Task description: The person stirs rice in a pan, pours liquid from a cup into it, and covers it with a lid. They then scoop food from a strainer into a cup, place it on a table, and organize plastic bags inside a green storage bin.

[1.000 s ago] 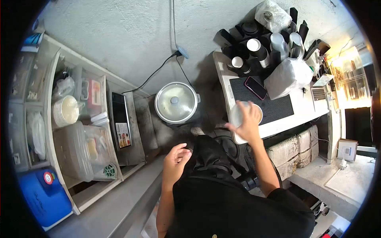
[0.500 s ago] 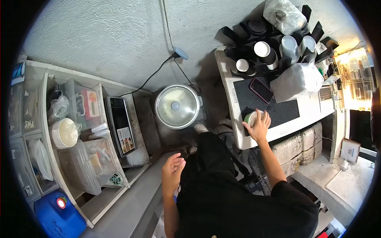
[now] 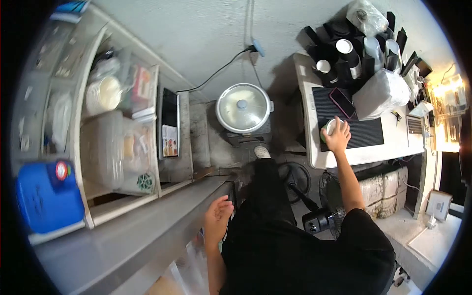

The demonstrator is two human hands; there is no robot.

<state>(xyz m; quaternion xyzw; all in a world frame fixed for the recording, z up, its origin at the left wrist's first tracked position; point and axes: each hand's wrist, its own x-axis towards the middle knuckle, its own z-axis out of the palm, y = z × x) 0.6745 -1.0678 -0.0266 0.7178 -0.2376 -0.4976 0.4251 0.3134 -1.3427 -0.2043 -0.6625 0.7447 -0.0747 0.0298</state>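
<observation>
No writing can be read anywhere. The printed card [image 3: 170,140] leaning on the shelf shows small pictures and lines of print, all too small to make out. The red-and-white package [image 3: 140,83] in the clear bin and the round sticker [image 3: 62,170] on the blue container [image 3: 46,196] are likewise blurred.

The fisheye view bends straight edges hard toward a black circular border, and the shelf [image 3: 123,123] at left curves and smears with motion blur. Light is soft and even over the grey wall [image 3: 196,34], fairly bright. A warm yellow glare burns out detail at the far right edge [image 3: 450,98]. The table [image 3: 393,147] casts a dark shadow leftward on the wall.
</observation>
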